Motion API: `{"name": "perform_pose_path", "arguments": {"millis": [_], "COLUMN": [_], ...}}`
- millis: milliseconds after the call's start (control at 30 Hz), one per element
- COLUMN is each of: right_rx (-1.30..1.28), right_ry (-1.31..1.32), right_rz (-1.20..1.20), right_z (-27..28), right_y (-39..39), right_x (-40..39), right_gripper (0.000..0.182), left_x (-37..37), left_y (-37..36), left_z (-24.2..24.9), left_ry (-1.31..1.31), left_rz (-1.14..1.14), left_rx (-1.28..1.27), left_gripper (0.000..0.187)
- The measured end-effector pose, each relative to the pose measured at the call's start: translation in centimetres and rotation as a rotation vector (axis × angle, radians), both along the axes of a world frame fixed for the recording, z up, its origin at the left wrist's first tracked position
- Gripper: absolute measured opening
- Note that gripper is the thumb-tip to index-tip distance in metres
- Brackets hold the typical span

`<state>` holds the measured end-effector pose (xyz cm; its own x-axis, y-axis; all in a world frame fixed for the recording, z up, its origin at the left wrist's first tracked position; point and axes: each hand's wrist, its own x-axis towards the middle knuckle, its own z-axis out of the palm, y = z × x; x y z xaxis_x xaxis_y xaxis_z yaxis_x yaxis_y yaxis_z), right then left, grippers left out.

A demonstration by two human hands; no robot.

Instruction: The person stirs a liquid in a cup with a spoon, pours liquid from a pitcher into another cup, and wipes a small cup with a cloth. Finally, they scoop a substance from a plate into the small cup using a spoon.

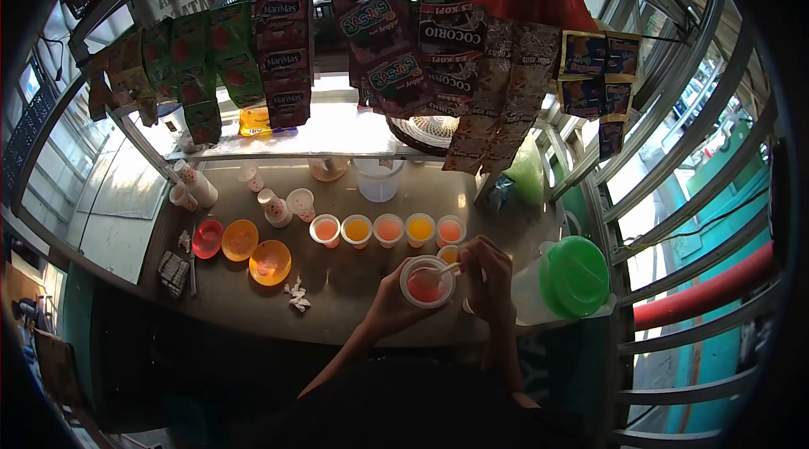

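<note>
My left hand point(389, 307) is wrapped round a clear cup point(425, 282) with red drink in it. A white spoon point(448, 268) dips into this cup, its handle pinched in my right hand point(489, 279). Just behind the held cup stands a cup of orange drink point(449, 254), partly hidden. Farther back is a row of several filled cups, among them a pink one point(388, 230) and an orange one point(420, 230).
A green-lidded pitcher point(575, 277) stands right of my hands. Orange bowls point(270, 263), a red bowl point(207, 239), crumpled tissue point(297, 295) and stacked cups point(274, 207) are on the left. Behind the row is a clear tub point(377, 181); sachets point(286, 61) hang above.
</note>
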<state>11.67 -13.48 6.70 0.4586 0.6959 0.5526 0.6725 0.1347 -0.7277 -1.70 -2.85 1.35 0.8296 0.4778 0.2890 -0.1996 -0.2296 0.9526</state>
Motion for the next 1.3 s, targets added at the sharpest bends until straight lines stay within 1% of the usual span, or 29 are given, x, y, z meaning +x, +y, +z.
{"name": "perform_pose_path", "arguments": {"millis": [33,100,133,200,233,300,333,400,433,500,533,600,633,700,733,800,833,900,933,1000,1033,1100,1200,1300], "right_rx": [0.000,-0.046,-0.048,0.034,0.033,-0.021,-0.022,0.012,0.012,-0.044,-0.044,-0.117,-0.116,-0.004,-0.003,-0.046,-0.045,-0.018,-0.018,0.027,0.027,-0.127,-0.059,-0.063], "right_ry": [-0.001,0.020,0.021,0.110,0.110,-0.041,-0.043,0.117,0.115,0.153,0.153,0.165,0.166,0.327,0.329,0.149,0.148,0.276,0.277,0.198,0.199,0.141,0.212,0.217], "right_rz": [0.000,0.139,0.137,0.042,0.043,0.046,0.049,0.174,0.177,0.005,0.010,0.140,0.142,0.043,0.046,0.013,0.016,0.097,0.099,-0.014,-0.009,0.180,0.211,0.171], "right_z": [0.1,0.5,0.4,0.1,0.3,0.8,0.7,0.2,0.2,0.1,0.2,0.6,0.4,-0.4,-0.6,-1.0,-1.0,-0.9,-0.9,-0.7,-0.5,-0.1,-0.3,0.1], "right_y": [-0.1,-0.4,-0.5,-0.5,-0.5,-0.3,-0.3,-0.4,-0.4,-0.3,-0.3,-0.3,-0.2,0.2,0.3,0.6,0.6,0.3,0.4,1.0,1.2,1.7,2.5,2.8], "right_x": [0.0,-0.1,-0.1,0.0,0.0,0.1,0.0,-0.4,-0.3,-0.1,-0.2,-0.4,-0.6,-0.9,-0.9,-0.7,-0.8,-1.1,-1.1,-0.9,-1.0,-1.3,-2.2,-2.2], "right_gripper": [0.005,0.005,0.005,0.006,0.006,0.016,0.016,0.017,0.017,0.011,0.011,0.011,0.011,0.011,0.011,0.011,0.011,0.011,0.011,0.010,0.010,0.010,0.015,0.012], "left_x": [-0.1,-0.2,-0.3,-0.3,-0.3,-0.1,-0.1,-0.2,-0.2,-0.3,-0.4,-0.5,-0.5,-0.5,-0.6,-0.6,-0.7,-0.8,-0.8,-1.0,-1.2,-1.5,-1.9,-2.6], "left_y": [0.0,-0.1,-0.1,-0.2,-0.2,-0.4,-0.4,-0.6,-0.6,-0.5,-0.4,-0.3,-0.3,-0.3,-0.3,-0.1,0.0,0.0,0.1,0.1,0.2,0.3,0.5,0.6], "left_z": [0.1,0.2,0.3,0.4,0.4,0.4,0.4,0.4,0.5,0.6,0.6,0.6,0.6,0.6,0.6,0.5,0.5,0.4,0.5,0.8,0.8,0.7,0.1,0.3], "left_ry": [-0.001,0.034,0.035,0.014,0.014,-0.018,-0.021,0.003,0.001,-0.028,-0.028,-0.009,-0.009,-0.022,-0.021,-0.014,-0.015,-0.005,-0.005,-0.017,-0.016,0.044,0.020,0.008], "left_rz": [0.000,-0.019,-0.021,-0.042,-0.041,-0.038,-0.035,-0.058,-0.055,-0.022,-0.017,-0.038,-0.036,-0.016,-0.013,0.031,0.034,0.047,0.049,0.082,0.087,0.099,0.111,0.166], "left_rx": [0.000,-0.036,-0.038,-0.022,-0.024,-0.022,-0.023,-0.049,-0.048,0.007,0.007,-0.027,-0.026,-0.010,-0.009,0.014,0.015,0.012,0.012,0.021,0.022,0.019,-0.009,0.045], "left_gripper": [0.058,0.058,0.058,0.058,0.058,0.059,0.059,0.060,0.060,0.060,0.060,0.059,0.059,0.059,0.059,0.059,0.059,0.059,0.059,0.057,0.057,0.061,0.061,0.061]}}
